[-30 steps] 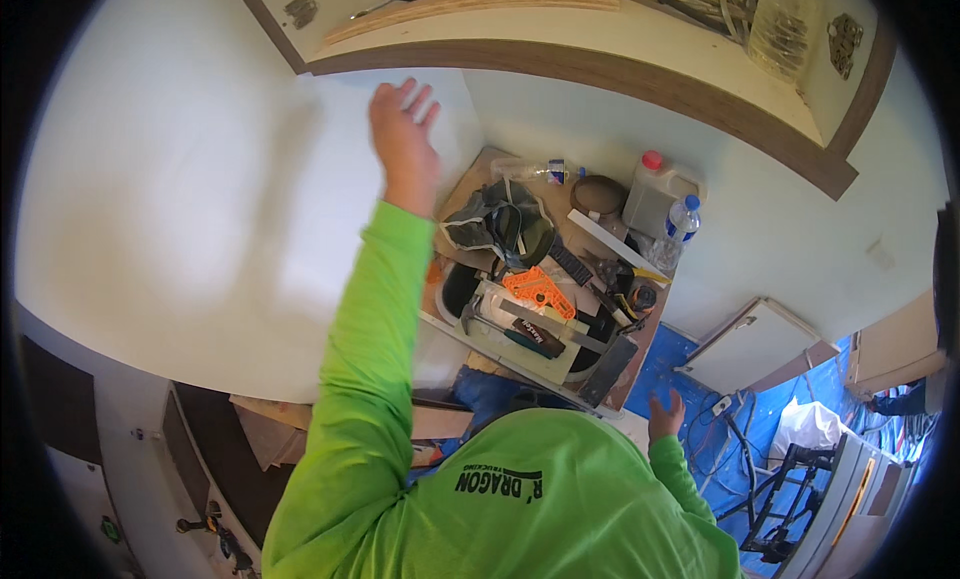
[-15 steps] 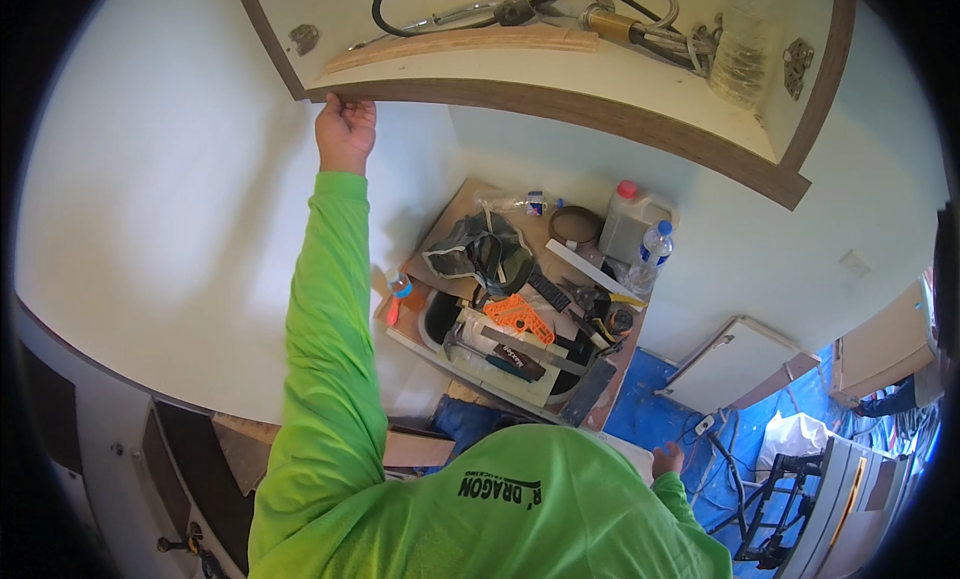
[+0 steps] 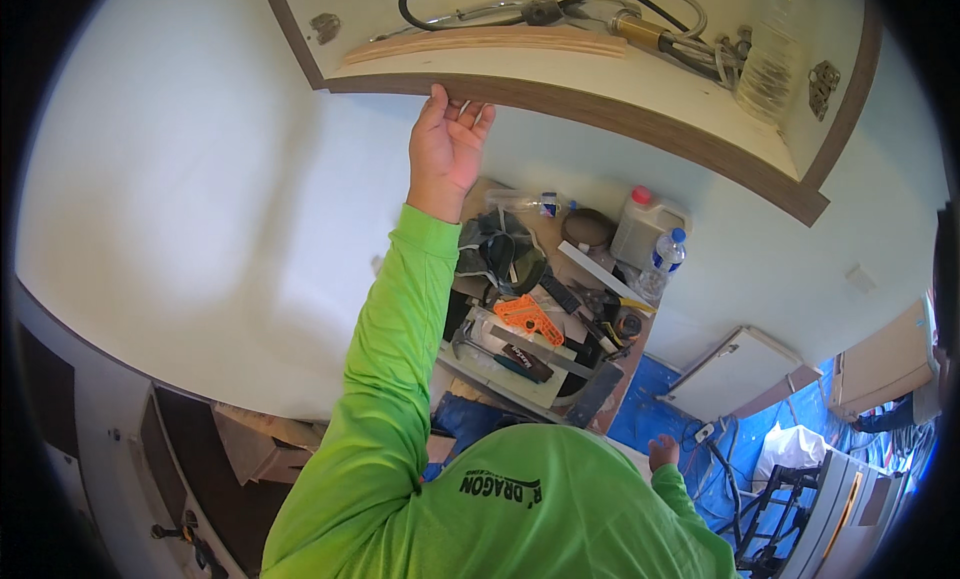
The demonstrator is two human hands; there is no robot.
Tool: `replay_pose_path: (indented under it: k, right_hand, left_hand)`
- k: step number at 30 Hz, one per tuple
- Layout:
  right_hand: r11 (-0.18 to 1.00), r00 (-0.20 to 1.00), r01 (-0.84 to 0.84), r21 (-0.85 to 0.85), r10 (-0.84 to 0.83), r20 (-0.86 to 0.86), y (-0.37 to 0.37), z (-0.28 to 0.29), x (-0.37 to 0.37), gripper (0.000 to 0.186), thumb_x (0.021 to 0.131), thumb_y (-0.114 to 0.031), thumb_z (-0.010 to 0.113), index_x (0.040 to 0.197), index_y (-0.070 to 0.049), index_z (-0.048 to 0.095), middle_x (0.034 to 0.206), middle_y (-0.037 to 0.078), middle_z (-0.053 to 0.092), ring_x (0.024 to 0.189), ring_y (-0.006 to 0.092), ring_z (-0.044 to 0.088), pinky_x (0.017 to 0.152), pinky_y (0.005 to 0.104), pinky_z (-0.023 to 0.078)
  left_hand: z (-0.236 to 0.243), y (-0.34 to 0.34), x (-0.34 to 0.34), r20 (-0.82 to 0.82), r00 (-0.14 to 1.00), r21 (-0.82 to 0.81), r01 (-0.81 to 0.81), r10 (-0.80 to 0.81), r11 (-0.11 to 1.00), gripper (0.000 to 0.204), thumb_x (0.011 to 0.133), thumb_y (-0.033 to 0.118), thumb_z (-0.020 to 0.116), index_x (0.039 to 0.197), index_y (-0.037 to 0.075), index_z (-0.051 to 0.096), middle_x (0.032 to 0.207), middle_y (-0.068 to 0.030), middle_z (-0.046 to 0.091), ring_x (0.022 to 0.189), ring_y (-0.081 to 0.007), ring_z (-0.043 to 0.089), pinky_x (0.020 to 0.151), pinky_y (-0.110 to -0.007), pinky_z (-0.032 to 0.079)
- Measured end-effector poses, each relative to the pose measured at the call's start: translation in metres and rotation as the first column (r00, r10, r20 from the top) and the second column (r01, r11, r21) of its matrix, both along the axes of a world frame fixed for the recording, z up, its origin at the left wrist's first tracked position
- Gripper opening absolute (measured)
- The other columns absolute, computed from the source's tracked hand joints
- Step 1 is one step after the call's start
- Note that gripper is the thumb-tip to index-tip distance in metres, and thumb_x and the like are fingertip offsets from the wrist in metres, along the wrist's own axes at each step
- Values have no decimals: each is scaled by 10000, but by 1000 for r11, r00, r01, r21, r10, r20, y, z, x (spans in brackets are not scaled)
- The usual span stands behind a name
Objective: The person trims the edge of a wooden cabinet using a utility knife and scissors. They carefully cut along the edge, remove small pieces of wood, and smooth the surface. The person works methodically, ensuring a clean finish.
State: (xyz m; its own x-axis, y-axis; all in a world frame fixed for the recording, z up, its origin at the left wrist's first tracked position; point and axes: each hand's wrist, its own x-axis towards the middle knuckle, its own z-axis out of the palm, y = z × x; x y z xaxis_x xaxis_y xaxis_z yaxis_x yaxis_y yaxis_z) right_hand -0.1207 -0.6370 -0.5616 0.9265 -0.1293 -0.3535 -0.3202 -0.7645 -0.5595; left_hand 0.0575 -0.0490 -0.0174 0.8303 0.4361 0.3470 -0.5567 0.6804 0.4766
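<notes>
- Looking down into a room with a white wall (image 3: 180, 229) to the left and blue floor sheeting (image 3: 640, 389) to the right.
- Up at the far end, in plain sight: an open cabinet (image 3: 690, 104), pale inside and edged along the front with brown trim (image 3: 600, 111).
- And right up there with the left hand (image 3: 448, 154), raised at the end of a green sleeve (image 3: 390, 359), palm turned toward the camera.
- Half open, fingers loosely bent and a little apart, apparently touching the lower edge of the brown trim, left of its middle; carrying nothing.
- Just beyond those fingertips, inside the open cabinet: a wooden strip (image 3: 490, 44) lying lengthwise, then a black hose (image 3: 403, 1), a brass-coloured fitting (image 3: 637, 29) and, over on the right, a clear bottle (image 3: 775, 59).
- Over to the near right with the right hand (image 3: 663, 452), small in view, low beside the torso, fingers partly bent; cannot tell from here about any grip.
- Down below, between the two hands, on a crowded table (image 3: 622, 387): an orange tool (image 3: 528, 317) in the middle, a dark bag (image 3: 495, 254) farther left, a red-capped jug (image 3: 648, 234) and a blue-capped bottle (image 3: 668, 257) at far right.
- Off to the right, on the blue floor sheeting: a white panel (image 3: 735, 369), tilted.
</notes>
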Motion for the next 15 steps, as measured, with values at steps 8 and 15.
replay_pose_path:
  k: [8,15]
  right_hand:
    - [1000,1000,-27,-6,27,8,3,-11,-8,462,850,-338,735,1210,-51,699,1283,236,643,1232,411,577,1097,470,446]
    - [985,984,-158,-74,164,76,9,-11,2,446,846,-358,733,1165,-47,720,1237,235,680,1183,414,610,1047,469,483]
  left_hand:
    - [0,16,1,-19,981,85,-191,193,978,264,980,358,720,1052,150,574,962,-29,600,948,-262,604,876,-455,518]
    - [-35,-31,-12,-201,980,672,137,1,728,223,1052,294,590,935,116,655,992,-63,703,1004,-186,639,931,-386,498]
